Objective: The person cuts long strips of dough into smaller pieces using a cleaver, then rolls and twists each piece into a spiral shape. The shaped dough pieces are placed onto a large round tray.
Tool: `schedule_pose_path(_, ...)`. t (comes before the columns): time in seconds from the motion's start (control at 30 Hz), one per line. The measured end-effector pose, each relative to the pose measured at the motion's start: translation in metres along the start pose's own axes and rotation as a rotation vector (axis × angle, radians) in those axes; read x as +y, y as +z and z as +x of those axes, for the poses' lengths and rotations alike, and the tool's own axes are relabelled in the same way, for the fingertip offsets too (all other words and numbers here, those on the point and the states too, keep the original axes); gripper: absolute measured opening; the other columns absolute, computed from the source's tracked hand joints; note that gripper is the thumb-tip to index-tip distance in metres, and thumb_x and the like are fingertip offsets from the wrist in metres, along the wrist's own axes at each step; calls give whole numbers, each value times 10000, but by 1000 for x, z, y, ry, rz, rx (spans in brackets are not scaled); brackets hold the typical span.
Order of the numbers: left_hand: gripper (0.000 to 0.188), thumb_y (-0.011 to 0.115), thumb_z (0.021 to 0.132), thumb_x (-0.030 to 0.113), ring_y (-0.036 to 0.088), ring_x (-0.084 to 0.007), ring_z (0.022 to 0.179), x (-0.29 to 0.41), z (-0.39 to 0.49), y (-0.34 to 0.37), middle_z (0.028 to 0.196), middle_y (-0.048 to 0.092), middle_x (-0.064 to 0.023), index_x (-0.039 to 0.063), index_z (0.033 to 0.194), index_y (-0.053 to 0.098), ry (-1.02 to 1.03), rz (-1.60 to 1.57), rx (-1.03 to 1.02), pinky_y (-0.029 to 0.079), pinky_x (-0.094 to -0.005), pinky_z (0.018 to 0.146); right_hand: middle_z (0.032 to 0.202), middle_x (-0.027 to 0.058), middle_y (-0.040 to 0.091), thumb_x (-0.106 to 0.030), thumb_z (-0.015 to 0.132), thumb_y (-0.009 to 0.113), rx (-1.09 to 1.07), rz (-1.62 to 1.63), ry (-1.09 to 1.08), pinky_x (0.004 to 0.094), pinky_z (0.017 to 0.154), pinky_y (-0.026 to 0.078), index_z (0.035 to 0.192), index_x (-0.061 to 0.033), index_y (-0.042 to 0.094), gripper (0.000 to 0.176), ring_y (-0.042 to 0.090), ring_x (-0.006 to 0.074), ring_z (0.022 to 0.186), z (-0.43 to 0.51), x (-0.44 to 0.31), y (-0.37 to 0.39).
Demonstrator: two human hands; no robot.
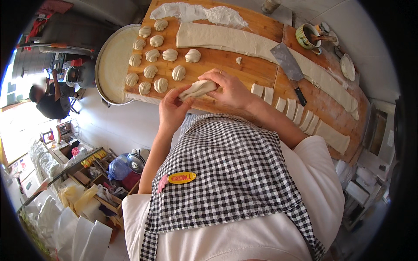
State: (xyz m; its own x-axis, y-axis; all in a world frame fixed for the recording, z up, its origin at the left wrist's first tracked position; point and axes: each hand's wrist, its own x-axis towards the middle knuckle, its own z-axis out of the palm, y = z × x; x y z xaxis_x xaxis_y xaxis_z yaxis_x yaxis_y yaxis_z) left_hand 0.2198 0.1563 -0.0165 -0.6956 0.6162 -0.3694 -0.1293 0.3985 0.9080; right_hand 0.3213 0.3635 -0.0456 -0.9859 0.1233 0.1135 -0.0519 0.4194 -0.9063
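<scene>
Between my left hand (174, 106) and my right hand (228, 88) a piece of layered dough (198, 89) is stretched, the fingers of both hands closed on its ends. It is held over the front edge of the wooden board (225, 70). Several twisted dough rolls (179, 73) sit on the board beyond my left hand. Cut dough strips (268, 95) lie to the right, beside my right forearm. A long flat band of dough (225, 38) stretches across the board, with a cleaver (288, 62) resting partly on it. A small dough scrap (238, 60) lies nearby.
White flour (199, 13) is heaped at the board's far edge. A large round pan (112, 65) adjoins its left end. An enamel mug (304, 37) with a wooden-handled tool stands back right. A person (54, 101) sits far left. Crates with bags and a water bottle (119, 168) stand lower left.
</scene>
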Motion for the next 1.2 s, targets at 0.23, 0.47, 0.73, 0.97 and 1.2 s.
schedule_pose_path(0.23,361,612,963,30,455,-261,1321,-15,31,24,1399,547,-168,15,1323,617,501,-144,219,391,-369,1082,1248,102,632,-280,1011,605,177,1214,182,311,937,519,1271,0,595,382,602,155,1139,19,-26,55)
schedule_pose_path(0.47,498,682,921,59,471,-294,1352,-41,28,28,1371,580,-180,13,1399,547,494,-27,189,435,-378,1056,951,72,699,-200,1024,566,161,651,328,321,749,550,1132,18,637,253,673,158,841,23,-2,45)
schedule_pose_path(0.73,417,789,809,309,678,-140,851,-69,27,-4,1019,706,-97,69,1146,736,-75,129,16,546,-300,752,911,241,696,-138,849,650,-95,-145,168,463,702,564,1181,11,625,365,677,414,729,-13,39,88)
schedule_pose_path(0.97,395,782,784,170,626,-318,1053,-86,45,-31,1158,649,-122,113,1171,722,259,750,261,513,-410,892,1154,137,716,-103,956,599,189,-44,506,317,826,565,1440,-74,488,497,713,201,957,-59,60,11)
schedule_pose_path(1.2,402,765,806,196,568,-340,1111,-166,85,-9,1170,611,-144,148,1200,703,252,775,288,466,-440,963,1051,91,735,-120,914,650,275,-321,686,350,789,575,1281,-43,603,378,709,254,917,-110,97,-71)
